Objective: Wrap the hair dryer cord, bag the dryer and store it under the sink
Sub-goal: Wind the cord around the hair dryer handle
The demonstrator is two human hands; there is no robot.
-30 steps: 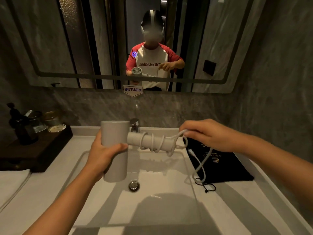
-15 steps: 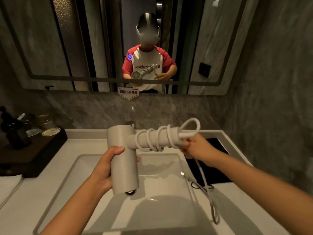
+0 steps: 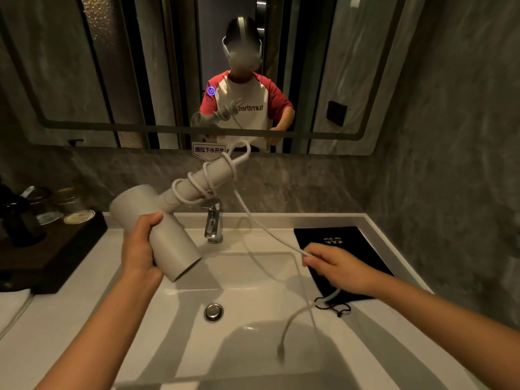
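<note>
My left hand (image 3: 140,249) grips the barrel of a pale grey hair dryer (image 3: 157,223) above the left of the white sink (image 3: 253,347). Its handle tilts up and to the right toward the mirror, with several turns of white cord (image 3: 253,218) wound around it. From the handle's tip the cord runs down to my right hand (image 3: 334,267), which pinches it over the sink's right side. The loose end with the plug (image 3: 280,351) dangles over the basin. A black drawstring bag (image 3: 337,243) lies flat on the counter at the right, partly under my right hand.
A chrome tap (image 3: 213,223) stands behind the basin, just under the dryer handle. A dark wooden tray (image 3: 56,254) with jars and a dark bottle sits at the left, and a white towel (image 3: 11,308) lies in front of it. The mirror (image 3: 112,66) and stone wall are close behind.
The dryer has tilted so its handle points up and back. My right hand has left the handle's tip and moved down and right, drawing the cord out in a long slanted line.
</note>
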